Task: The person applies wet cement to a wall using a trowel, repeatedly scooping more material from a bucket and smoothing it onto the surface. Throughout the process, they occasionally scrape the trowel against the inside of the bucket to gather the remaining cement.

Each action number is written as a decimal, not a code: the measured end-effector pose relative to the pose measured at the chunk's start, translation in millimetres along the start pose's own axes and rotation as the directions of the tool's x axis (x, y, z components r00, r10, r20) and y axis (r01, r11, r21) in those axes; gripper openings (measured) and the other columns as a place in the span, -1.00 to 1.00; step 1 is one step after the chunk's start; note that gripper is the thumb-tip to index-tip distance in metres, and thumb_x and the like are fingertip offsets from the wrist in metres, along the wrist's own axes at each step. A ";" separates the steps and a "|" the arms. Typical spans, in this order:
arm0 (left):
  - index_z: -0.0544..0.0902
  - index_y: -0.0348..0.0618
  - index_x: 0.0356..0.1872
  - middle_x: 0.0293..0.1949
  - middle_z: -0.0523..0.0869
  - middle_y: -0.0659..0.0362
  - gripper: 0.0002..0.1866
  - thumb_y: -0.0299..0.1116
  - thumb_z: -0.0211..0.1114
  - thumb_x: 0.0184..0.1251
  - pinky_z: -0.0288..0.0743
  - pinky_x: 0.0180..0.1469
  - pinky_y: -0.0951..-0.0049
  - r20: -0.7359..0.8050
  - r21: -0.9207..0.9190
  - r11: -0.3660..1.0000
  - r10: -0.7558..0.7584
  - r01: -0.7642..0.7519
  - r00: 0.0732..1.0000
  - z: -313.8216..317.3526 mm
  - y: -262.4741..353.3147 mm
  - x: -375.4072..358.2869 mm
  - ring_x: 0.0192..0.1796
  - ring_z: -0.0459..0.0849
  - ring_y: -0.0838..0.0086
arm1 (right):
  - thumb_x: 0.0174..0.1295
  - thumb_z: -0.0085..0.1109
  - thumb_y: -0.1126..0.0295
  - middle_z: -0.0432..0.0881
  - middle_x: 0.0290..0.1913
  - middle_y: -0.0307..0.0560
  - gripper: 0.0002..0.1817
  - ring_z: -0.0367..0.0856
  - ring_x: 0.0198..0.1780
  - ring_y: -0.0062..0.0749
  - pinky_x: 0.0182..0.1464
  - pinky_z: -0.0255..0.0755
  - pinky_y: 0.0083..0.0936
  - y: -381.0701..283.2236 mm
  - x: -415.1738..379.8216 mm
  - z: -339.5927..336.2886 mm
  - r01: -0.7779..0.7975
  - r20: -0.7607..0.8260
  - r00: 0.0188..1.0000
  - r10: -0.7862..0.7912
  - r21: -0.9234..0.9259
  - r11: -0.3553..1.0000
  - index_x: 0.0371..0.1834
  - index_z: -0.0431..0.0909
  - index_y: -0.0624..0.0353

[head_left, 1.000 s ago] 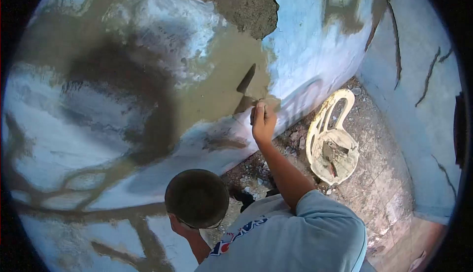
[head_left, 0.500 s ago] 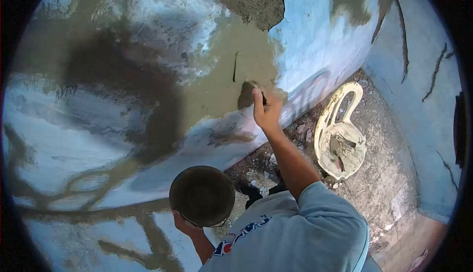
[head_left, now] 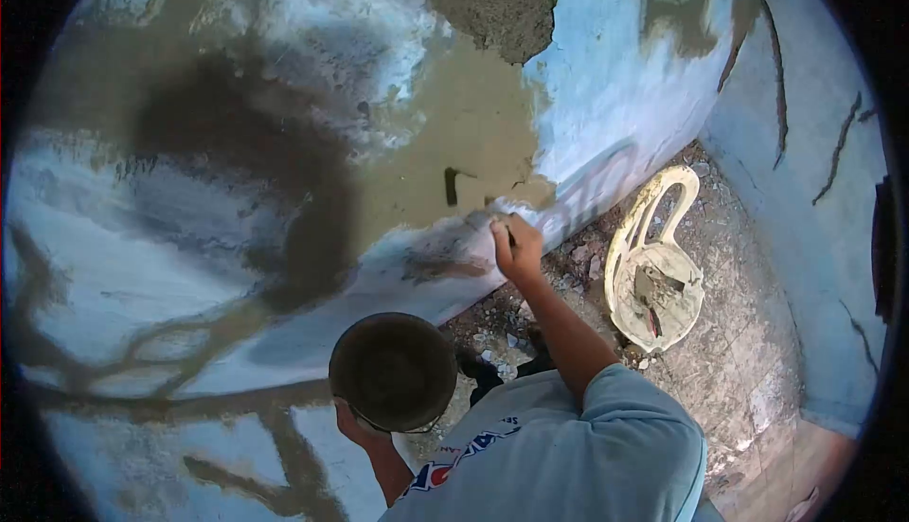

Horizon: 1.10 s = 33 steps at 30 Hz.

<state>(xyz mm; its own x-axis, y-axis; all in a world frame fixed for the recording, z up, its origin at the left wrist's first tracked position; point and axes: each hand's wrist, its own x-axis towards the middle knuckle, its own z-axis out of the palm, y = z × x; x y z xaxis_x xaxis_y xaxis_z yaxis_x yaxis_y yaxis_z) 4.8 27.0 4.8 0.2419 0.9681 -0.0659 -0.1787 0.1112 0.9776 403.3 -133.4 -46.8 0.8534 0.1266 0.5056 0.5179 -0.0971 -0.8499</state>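
My left hand (head_left: 356,424) grips the side of a dark, round bucket (head_left: 393,372), keeping it upright in front of my body. Its inside looks dark, and I cannot make out any contents. Fingers of my right hand (head_left: 518,246) are closed around the handle of a trowel (head_left: 489,221), whose blade shows nearly edge-on and is partly hidden by the hand. The trowel is at the lower edge of a wet-looking patch of grey-brown mortar (head_left: 473,134) on the pale blue wall (head_left: 606,68). A small dark, angular shadow lies on the mortar left of the trowel.
Right of my arm, a white plastic chair (head_left: 620,285) stands on the rubble-strewn floor (head_left: 739,333), with tools on its seat. Rough bare plaster (head_left: 492,1) shows above the mortar. Another blue wall (head_left: 814,238) with cracks rises at the right.
My right hand and the trowel have moved down the wall, to the mortar's lower edge. The small shadow has dropped too. My left hand still holds the bucket in nearly the same place.
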 end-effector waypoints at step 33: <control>0.60 -0.40 0.35 0.28 0.71 -0.12 -0.43 -0.04 0.19 0.69 0.67 0.30 0.03 0.073 -0.164 0.985 -0.045 0.056 0.996 17.6 -12.2 -9.7 0.25 0.74 0.05 | 0.50 0.28 0.30 0.77 -0.28 0.15 -0.77 0.79 -0.32 0.05 -0.26 0.62 -0.26 -16.2 130.8 -69.2 0.220 -0.052 0.973 -0.225 -0.087 0.972 -0.02 0.78 0.23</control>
<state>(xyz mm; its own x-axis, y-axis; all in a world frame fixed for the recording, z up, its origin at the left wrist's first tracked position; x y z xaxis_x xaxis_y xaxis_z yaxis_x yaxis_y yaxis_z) 21.5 12.4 -2.9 0.3182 0.9432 -0.0951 -0.3189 0.2010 0.9262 510.6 -183.5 43.5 0.7170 0.0939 0.6907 0.6959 -0.1526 -0.7017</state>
